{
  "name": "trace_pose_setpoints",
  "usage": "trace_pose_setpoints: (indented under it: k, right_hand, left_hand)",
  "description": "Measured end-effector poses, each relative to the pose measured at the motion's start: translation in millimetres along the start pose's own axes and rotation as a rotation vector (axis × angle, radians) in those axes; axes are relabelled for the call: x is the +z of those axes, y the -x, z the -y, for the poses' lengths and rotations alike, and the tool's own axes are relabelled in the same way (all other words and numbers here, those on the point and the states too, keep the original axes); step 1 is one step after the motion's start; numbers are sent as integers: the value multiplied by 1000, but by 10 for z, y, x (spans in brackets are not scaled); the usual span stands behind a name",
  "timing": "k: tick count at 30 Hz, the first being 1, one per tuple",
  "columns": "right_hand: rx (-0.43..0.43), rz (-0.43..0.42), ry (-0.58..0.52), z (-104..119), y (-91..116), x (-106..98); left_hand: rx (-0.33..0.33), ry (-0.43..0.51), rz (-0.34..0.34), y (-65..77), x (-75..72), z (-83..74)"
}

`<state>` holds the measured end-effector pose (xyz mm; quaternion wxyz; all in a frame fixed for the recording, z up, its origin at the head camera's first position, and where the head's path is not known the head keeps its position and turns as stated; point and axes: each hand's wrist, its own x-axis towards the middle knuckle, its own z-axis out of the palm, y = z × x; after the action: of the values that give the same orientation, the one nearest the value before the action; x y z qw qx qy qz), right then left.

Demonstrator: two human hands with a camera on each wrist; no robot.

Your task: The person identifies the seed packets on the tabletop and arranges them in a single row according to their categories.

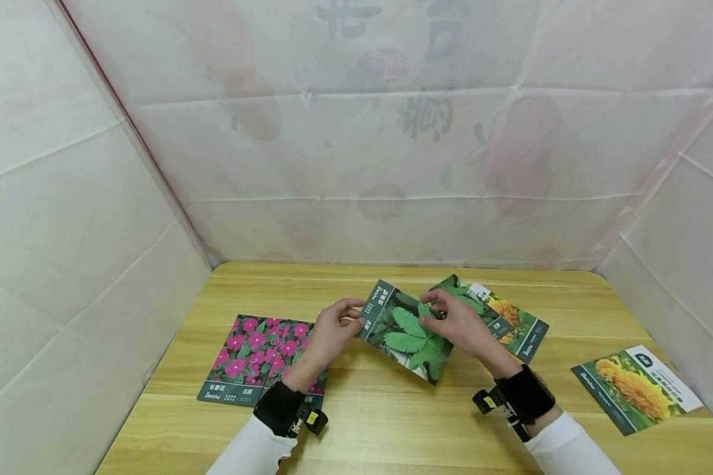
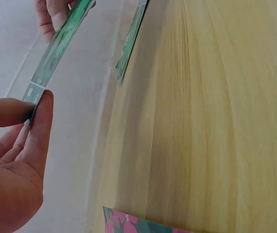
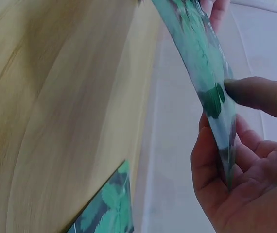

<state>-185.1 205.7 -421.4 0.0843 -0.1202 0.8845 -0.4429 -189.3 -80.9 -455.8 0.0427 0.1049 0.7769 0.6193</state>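
Note:
Between my two hands a seed packet with a green leaf picture is held tilted above the table. My left hand pinches its dark, lettered end between thumb and fingers, as the left wrist view also shows. At the opposite end my right hand grips it, thumb on the printed face and fingers behind. Just beyond the right hand, another green leaf packet lies on the table, partly hidden by that hand and overlapping a yellow flower packet.
Two pink flower packets lie side by side at the left, partly behind the left forearm. A separate yellow flower packet lies at the right edge of the wooden table. Pale fabric walls enclose the back and sides.

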Motion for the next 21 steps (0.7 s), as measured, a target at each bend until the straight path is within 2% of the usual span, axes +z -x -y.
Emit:
trace_pose_setpoints:
  k: [6,10,17,21]
  right_hand:
    - [17,-76,-4,-61,0,-80]
    - [-6,-110,-79,-158,-1,-95]
    - [-82,-174,-279,-751,-173,13]
    - [-74,-196,-343,-913,-234,53]
  left_hand:
    - [-35,65,-79,27,-8,-1]
    - [-53,103,-125,14,-13,17]
    - [-98,192,-159,13,-17,9]
    - [-103,230,-175,13,0,8]
